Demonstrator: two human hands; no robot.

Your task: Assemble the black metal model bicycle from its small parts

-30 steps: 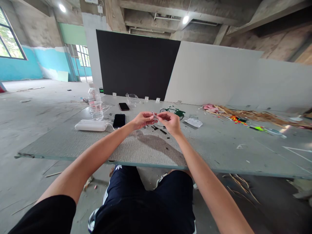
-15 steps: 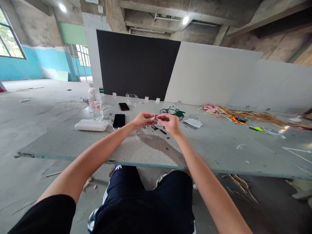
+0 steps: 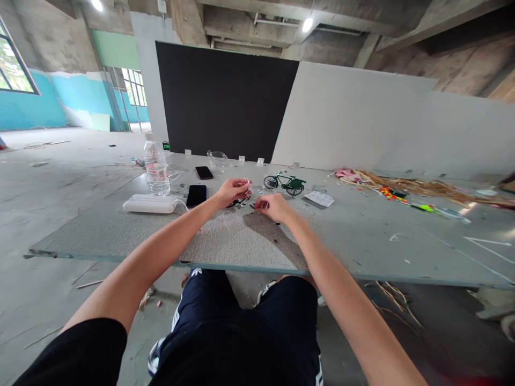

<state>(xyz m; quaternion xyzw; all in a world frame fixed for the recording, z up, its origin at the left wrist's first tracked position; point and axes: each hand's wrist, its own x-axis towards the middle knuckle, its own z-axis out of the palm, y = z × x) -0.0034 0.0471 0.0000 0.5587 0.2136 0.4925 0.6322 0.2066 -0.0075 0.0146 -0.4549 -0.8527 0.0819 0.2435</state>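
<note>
My left hand (image 3: 234,192) is raised just over the table, its fingers pinched round a small silvery-white part (image 3: 247,184) too small to name. Lower and to the right, my right hand (image 3: 271,207) is down at the tabletop, thumb and fingers closed together beside small dark loose parts (image 3: 240,202). Whether it grips one of these I cannot make out. Just behind my right hand a green miniature bicycle (image 3: 284,182) stands upright. To its right lies a printed white paper (image 3: 319,198).
On the left are a clear water bottle (image 3: 156,169), a white power strip (image 3: 148,204) and two phones, one near (image 3: 196,196) and one farther back (image 3: 204,172). Clear plastic packaging (image 3: 218,160) lies behind them. Dry brown strips (image 3: 418,190) and colourful bits spread across the right. The table's front edge (image 3: 249,266) crosses above my knees.
My hands have come apart. The right one has moved down to the loose parts on the table, while the left has shifted slightly left and up with the small silvery-white part.
</note>
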